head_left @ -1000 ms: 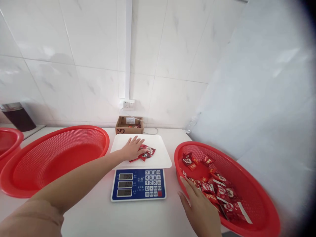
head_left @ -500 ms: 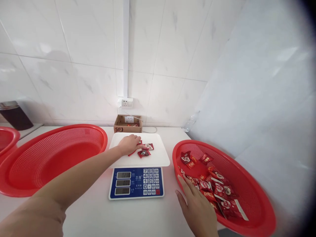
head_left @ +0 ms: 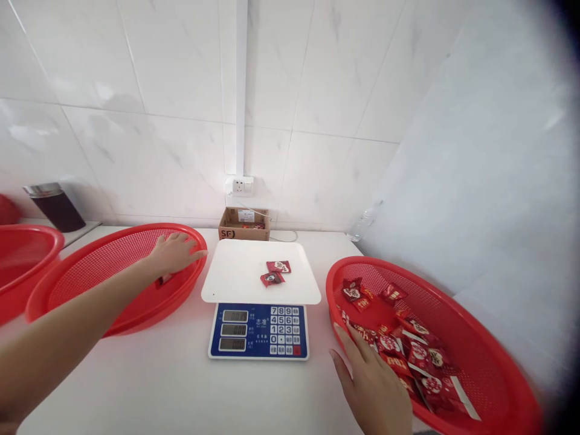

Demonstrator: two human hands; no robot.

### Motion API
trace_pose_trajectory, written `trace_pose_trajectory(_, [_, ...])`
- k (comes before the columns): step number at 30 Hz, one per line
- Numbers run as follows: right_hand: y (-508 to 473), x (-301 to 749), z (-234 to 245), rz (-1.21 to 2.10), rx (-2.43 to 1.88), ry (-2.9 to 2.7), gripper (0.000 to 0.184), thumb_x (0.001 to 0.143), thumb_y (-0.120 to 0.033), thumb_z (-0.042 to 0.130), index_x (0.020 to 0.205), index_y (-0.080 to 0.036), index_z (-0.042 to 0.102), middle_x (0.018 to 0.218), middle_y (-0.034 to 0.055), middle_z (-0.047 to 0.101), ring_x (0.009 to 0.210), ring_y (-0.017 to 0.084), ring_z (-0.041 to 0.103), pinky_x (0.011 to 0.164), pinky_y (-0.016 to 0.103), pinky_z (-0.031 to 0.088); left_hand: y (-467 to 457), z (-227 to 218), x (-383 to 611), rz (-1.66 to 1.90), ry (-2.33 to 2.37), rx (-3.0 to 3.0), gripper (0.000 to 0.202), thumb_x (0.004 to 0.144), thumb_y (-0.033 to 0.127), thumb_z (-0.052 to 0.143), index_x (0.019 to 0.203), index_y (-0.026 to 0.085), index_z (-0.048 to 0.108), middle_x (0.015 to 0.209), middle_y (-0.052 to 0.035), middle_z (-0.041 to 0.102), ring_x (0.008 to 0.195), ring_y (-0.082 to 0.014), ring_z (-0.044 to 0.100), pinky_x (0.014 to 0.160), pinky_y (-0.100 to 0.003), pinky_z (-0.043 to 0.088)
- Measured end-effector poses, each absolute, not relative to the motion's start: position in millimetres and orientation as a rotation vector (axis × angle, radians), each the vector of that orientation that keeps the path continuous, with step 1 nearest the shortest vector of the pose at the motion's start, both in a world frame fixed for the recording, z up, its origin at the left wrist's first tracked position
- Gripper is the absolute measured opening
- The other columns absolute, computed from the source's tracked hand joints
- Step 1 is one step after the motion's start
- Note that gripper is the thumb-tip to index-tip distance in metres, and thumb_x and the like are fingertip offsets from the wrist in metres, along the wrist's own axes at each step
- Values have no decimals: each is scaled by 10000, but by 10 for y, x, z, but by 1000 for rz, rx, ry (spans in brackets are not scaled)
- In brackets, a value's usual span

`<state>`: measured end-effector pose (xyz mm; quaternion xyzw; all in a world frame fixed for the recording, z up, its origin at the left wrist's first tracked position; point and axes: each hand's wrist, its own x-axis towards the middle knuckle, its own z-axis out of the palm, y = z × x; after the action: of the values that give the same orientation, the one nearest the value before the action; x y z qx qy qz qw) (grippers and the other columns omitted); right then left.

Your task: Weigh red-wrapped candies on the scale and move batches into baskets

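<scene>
My left hand [head_left: 174, 252] is over the right part of a red perforated basket [head_left: 86, 254], palm down with its fingers apart. Below it, partly hidden by the wrist, lies a small red packet [head_left: 164, 280]. On the white pan [head_left: 240, 272] of a digital scale [head_left: 259, 331] two small red wrapped snack packets [head_left: 278, 266] lie touching each other. At the near left rim of another red basket [head_left: 348, 261] rests my right hand [head_left: 374, 383], thumb and fingers apart, holding nothing I can see. That basket contains several red snack packets [head_left: 419, 350].
Behind the scale stands a small cardboard box [head_left: 226, 233] by the tiled wall, below a socket [head_left: 240, 186]. Another red basket [head_left: 27, 229] and a dark bottle with a silver lid [head_left: 58, 208] are at the far left. A clear plastic item [head_left: 361, 225] lies back right.
My left hand has moved left from the scale pan to over the left basket, where a red packet now shows. Two packets stay on the pan. My right hand keeps its place at the rim.
</scene>
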<state>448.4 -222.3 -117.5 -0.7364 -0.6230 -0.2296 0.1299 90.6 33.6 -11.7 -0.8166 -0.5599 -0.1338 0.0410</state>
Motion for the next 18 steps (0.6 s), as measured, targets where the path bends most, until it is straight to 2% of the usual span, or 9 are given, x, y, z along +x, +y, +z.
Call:
trace_pose_trajectory(2, [-2224,4479,-1170,-650,-2148,-1801,426,917,-416,342,1177,-244,632,1183,81,658,950,235,662,747,333,546,311,-147,1070,-335,-1644,-2566,513,854,575,377,1058,176,629,1225,-142,593,1235,-387,421,993,-608,269])
trace_pose_trajectory(3, [-2225,4477,-1169,-651,-2152,-1796,426,919,-415,339,1179,-245,630,1185,80,657,948,233,663,741,330,546,292,-163,1210,-296,-1591,-2617,531,858,569,380,1144,176,594,1323,-150,524,1299,-384,347,1033,-601,215])
trace_pose_trajectory(6, [-2223,4471,-1173,-689,-2150,-1794,421,921,-413,343,1177,-242,630,1177,83,660,943,228,665,735,322,544,185,-243,1768,-230,-1346,-2830,605,888,581,314,1346,204,433,1470,-115,367,1387,-294,225,1102,-465,197])
trace_pose_trajectory(8, [-2220,4470,-1175,-711,-2146,-1793,412,919,-406,353,1173,-240,632,1169,89,664,945,231,666,732,324,545,79,-333,2156,-179,-1180,-2960,618,879,605,323,1388,258,371,1472,-83,373,1382,-262,251,1097,-407,228])
trace_pose_trajectory(10, [-2218,4468,-1171,-703,-2145,-1796,404,915,-401,365,1175,-241,629,1167,91,665,947,236,665,732,330,548,-23,-436,2478,-152,-1076,-3032,604,874,602,348,1386,283,370,1429,-88,425,1342,-277,324,1070,-412,273])
trace_pose_trajectory(14, [-2223,4465,-1162,-695,-2145,-1815,386,913,-381,380,1179,-247,624,1171,89,663,954,234,663,741,331,549,-108,-584,2825,-156,-1063,-3047,469,912,456,397,1293,199,487,1254,-154,544,1192,-295,476,981,-442,375])
trace_pose_trajectory(18, [-2229,4469,-1172,-690,-2130,-1819,387,911,-387,384,1178,-245,626,1179,93,657,969,242,658,741,338,552,-56,-584,2872,-174,-1136,-3023,333,903,368,489,1164,170,552,1163,-106,579,1045,-234,562,879,-443,464])
